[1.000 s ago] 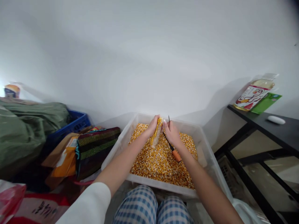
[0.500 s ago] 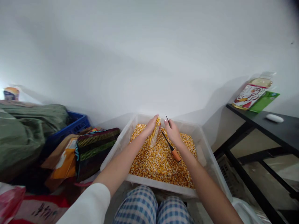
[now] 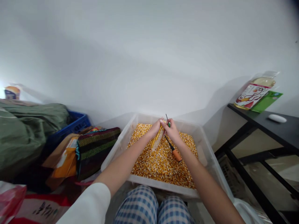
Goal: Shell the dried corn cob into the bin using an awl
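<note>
My left hand (image 3: pixel 156 128) is closed around the upper end of a corn cob (image 3: pixel 158 138), which slants down toward me. Part of the cob still carries rows of yellow kernels, while its right side is bare and pale. In my right hand (image 3: pixel 173 130) is a screwdriver (image 3: pixel 167 118), with a thin dark shaft pointing up and a bit of green showing at the fingers. Right thumb and fingers touch the top of the cob. Beneath both hands, loose corn kernels (image 3: pixel 161 166) fill a white plastic bin (image 3: pixel 163 185). An orange-handled screwdriver (image 3: pixel 176 155) lies on the kernels.
A white wall (image 3: pixel 149 62) rises behind the bin. On the right, a black table (image 3: pixel 261 119) bears a bottle (image 3: pixel 253 91), a green packet (image 3: pixel 266 102) and a white oval object (image 3: pixel 277 118). Bags and a blue crate (image 3: pixel 79 123) crowd the left.
My left hand and the cob have shifted slightly right and down. My right fingers now meet the cob's top, where before there was a gap.
</note>
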`<state>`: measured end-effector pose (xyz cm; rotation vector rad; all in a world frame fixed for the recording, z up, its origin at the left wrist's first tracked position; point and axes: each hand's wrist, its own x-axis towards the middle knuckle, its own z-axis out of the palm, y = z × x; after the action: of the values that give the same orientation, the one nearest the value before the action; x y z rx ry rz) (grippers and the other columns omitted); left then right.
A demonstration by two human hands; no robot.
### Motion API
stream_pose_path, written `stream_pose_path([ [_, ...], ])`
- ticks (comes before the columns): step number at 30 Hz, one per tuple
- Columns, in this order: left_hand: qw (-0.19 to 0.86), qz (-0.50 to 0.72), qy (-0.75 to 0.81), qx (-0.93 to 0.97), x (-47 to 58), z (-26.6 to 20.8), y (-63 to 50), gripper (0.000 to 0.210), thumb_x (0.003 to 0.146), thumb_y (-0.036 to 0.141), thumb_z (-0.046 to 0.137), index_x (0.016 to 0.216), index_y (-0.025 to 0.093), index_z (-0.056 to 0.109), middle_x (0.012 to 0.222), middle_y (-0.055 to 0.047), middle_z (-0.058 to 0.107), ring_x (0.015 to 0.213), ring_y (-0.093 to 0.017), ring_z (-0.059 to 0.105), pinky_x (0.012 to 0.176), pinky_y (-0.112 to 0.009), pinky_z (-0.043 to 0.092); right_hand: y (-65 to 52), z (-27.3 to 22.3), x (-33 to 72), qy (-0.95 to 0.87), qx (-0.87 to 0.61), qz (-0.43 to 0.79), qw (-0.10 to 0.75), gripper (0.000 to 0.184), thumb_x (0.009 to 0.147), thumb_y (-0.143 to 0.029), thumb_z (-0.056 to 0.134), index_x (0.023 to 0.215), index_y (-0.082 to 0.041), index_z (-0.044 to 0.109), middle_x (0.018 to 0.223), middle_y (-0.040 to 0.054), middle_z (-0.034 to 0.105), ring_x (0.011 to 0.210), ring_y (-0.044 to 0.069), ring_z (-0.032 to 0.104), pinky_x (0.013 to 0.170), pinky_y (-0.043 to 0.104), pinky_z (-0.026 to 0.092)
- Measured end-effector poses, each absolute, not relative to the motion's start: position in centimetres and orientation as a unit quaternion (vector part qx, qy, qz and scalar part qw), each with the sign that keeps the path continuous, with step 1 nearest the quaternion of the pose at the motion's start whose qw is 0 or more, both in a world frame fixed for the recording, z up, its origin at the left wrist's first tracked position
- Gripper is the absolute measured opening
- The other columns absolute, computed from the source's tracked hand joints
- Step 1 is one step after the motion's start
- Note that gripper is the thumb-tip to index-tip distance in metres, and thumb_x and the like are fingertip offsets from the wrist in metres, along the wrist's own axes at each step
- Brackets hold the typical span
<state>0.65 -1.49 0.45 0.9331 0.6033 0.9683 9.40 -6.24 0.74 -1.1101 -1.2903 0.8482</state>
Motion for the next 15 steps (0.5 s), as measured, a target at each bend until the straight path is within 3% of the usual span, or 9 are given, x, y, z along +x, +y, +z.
stream_pose_path([
  [6,0.732,0.399,0.260,0.488,0.64,0.62,-1.71,0.035,0.077,0.048,0.045,0.074,0.016,0.059,0.043,0.002,0.045,0.038,-0.011,0.042,0.040,-0.022,0.033,-6.13,0.59,9.54,-0.549,-0.468,0.379,0.580,0.039,0.073,-0.057,0.055,0.080,-0.025,0.033,0.052,-0.0108,0.037,0.037,0.009,0.040,0.036,0.021,0.037],
  [15,0.729,0.419,0.239,0.486,0.62,0.31,-1.45,0.039,0.076,0.052,0.046,0.071,0.015,0.059,0.047,-0.001,0.052,0.046,-0.014,0.052,0.044,-0.022,0.038,-6.34,1.21,9.30,-0.505,-0.476,0.419,0.585,0.040,0.073,-0.059,0.053,0.079,-0.025,0.034,0.047,-0.0106,0.035,0.034,0.009,0.037,0.033,0.021,0.031],
])
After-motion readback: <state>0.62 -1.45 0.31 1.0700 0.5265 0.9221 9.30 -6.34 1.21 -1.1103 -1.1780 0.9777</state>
